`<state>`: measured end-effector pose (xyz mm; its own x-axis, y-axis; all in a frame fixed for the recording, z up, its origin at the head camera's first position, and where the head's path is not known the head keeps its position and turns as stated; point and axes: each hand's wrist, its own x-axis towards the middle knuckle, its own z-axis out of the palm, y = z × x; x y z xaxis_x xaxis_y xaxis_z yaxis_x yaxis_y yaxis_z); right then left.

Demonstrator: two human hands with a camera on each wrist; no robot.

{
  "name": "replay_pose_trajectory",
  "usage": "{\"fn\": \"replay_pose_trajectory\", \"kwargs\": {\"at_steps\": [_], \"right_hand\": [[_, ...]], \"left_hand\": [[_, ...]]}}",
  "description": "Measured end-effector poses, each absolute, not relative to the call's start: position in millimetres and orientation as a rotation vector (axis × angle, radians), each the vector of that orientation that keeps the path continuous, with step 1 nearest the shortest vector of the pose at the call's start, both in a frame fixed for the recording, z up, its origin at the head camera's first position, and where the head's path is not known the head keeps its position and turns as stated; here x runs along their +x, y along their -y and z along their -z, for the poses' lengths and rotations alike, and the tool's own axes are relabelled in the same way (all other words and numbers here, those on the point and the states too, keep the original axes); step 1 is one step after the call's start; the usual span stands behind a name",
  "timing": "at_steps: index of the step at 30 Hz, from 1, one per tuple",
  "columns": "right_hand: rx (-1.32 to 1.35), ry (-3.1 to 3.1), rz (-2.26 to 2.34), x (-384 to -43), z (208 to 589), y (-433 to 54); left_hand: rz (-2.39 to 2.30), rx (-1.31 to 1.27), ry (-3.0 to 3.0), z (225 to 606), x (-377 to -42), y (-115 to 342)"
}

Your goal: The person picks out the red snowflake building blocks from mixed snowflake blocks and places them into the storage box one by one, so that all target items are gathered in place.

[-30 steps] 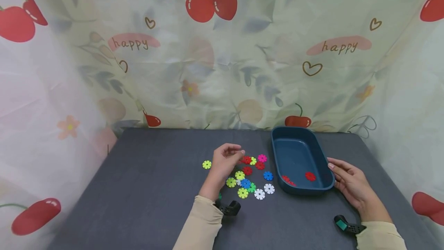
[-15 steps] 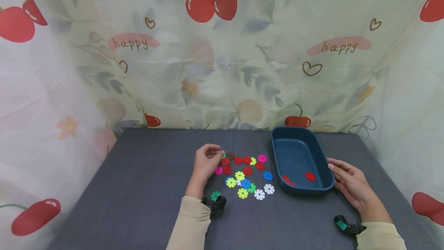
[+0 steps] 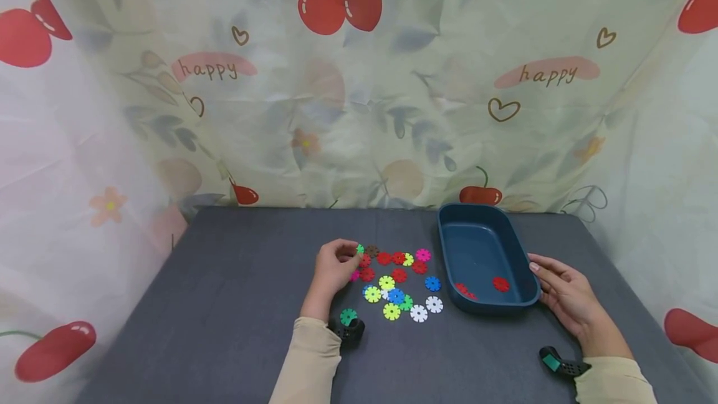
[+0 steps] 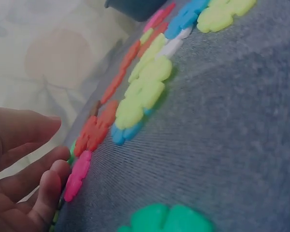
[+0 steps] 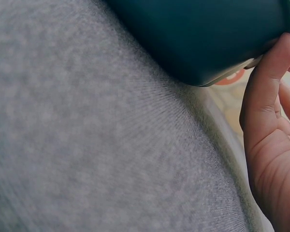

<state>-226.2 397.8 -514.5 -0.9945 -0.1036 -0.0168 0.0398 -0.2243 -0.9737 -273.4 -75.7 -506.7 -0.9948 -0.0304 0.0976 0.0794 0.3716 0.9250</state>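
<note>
My left hand (image 3: 333, 270) is over the left edge of a group of small plastic snowflake discs. Its fingertips sit beside a red disc (image 4: 96, 126), a pink disc (image 4: 78, 176) and a partly hidden green disc (image 3: 360, 249). In the left wrist view the thumb and fingers stand apart, with no disc seen between them. My right hand (image 3: 569, 295) touches the near right side of a dark blue plastic box (image 3: 449, 254) with thumb and forefinger. The right wrist view has the thumb (image 5: 280, 63) against its rim. Several red discs (image 3: 501, 284) lie inside the box.
Yellow (image 3: 391, 312), blue (image 3: 432, 283), white (image 3: 418, 313), brown (image 3: 372, 251) and other discs lie on the grey cloth (image 3: 252, 304), some overlapping. A dark green disc (image 3: 348, 317) is near the left wrist. A cherry-print curtain (image 3: 359, 117) encloses the back and sides.
My left hand has moved left from the red discs in the group's middle to its left edge, then slightly down. The right hand and the box stay put.
</note>
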Motion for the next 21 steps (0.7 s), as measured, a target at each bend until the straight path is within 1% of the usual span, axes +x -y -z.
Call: {"fn": "replay_pose_trajectory", "kwargs": {"at_steps": [11, 21], "right_hand": [[-0.09, -1.901, 2.384, -227, 515, -397], [-0.096, -1.875, 2.394, -226, 514, -397]], "left_hand": [[1.554, -0.007, 2.577, 510, -273, 65], [1.547, 0.008, 2.601, 510, -274, 63]]}}
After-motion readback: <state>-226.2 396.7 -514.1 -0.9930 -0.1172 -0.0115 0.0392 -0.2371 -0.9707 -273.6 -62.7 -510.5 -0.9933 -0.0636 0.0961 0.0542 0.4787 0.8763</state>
